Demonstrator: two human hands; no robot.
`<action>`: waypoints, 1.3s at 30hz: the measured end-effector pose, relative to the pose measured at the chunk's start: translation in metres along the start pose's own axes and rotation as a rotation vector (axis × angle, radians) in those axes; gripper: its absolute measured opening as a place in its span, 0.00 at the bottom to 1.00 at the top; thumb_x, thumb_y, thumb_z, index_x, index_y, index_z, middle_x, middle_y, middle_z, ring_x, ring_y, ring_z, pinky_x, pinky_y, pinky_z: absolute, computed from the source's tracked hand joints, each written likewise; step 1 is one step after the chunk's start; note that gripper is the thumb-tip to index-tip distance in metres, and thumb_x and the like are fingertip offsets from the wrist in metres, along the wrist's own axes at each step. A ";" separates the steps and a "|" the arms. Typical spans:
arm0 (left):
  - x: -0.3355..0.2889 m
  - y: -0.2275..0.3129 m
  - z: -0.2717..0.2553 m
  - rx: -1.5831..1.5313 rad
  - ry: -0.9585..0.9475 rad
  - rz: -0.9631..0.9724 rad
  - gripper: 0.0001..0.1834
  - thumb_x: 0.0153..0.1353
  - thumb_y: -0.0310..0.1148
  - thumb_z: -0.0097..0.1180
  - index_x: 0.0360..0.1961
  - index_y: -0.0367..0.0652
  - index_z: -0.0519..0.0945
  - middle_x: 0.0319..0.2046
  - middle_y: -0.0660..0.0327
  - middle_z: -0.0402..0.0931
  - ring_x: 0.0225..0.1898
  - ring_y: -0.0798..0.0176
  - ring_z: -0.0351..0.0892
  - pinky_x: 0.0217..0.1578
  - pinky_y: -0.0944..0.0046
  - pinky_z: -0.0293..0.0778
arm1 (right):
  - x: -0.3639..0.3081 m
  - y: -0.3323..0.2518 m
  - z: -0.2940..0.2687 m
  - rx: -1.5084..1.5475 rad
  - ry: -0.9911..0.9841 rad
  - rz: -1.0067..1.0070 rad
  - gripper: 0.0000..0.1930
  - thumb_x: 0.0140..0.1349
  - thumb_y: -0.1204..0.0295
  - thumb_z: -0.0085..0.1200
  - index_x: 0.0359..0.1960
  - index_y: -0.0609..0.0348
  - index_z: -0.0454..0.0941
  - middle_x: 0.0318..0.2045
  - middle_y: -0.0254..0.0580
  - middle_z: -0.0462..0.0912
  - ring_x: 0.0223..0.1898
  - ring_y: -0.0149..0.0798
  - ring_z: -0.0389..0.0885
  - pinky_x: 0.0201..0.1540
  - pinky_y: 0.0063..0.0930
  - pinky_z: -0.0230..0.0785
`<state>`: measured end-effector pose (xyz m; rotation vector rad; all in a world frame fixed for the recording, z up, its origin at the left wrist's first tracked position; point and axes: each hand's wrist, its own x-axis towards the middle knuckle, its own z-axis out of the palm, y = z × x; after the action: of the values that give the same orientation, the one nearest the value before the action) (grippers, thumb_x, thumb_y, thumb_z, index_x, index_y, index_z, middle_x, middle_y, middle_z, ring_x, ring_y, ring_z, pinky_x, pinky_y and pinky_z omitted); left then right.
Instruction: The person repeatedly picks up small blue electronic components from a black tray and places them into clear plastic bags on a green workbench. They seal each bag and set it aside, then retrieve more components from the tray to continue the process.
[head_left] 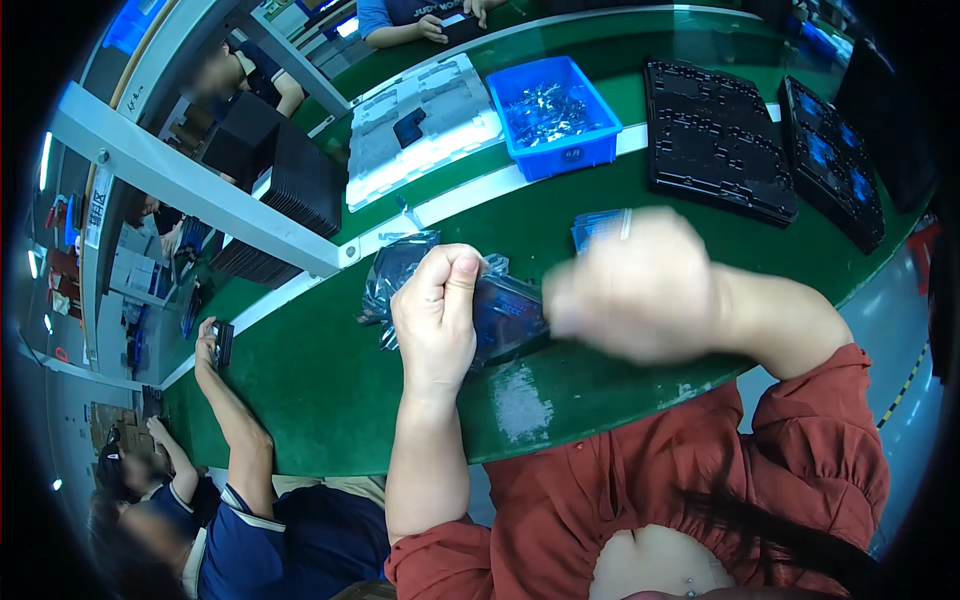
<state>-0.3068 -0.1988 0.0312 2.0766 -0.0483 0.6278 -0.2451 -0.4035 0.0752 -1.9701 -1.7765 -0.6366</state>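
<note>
My left hand (437, 310) is closed in a fist, thumb on top, over the middle of the green table; what it grips is hidden inside the fingers. Behind and to both sides of it lie shiny clear plastic bags (399, 262) with dark contents. A dark bagged piece (508, 312) rests just right of the fist. My right hand (640, 290), raised to the right of that, is smeared by motion, so its fingers cannot be read. Partly covered behind it is a small stack of blue flat pieces (592, 229).
A blue bin (564, 160) of small shiny packets stands beyond my hands. Left of it is a white moulded tray (372, 170); to the right are black trays (715, 185). A grey metal frame (215, 190) crosses the left. Co-workers sit left, one arm (247, 440) reaching over the table.
</note>
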 end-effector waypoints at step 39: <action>-0.001 0.008 0.018 0.172 0.021 0.186 0.10 0.64 0.31 0.50 0.31 0.35 0.77 0.24 0.54 0.75 0.24 0.55 0.75 0.27 0.61 0.71 | -0.015 0.025 0.038 0.757 0.234 0.549 0.06 0.55 0.74 0.56 0.27 0.66 0.79 0.34 0.42 0.80 0.34 0.34 0.77 0.38 0.26 0.70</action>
<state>-0.3030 -0.2178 0.0294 2.2480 -0.1831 0.7910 -0.2195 -0.3961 0.0359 -1.6289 -1.0277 0.0099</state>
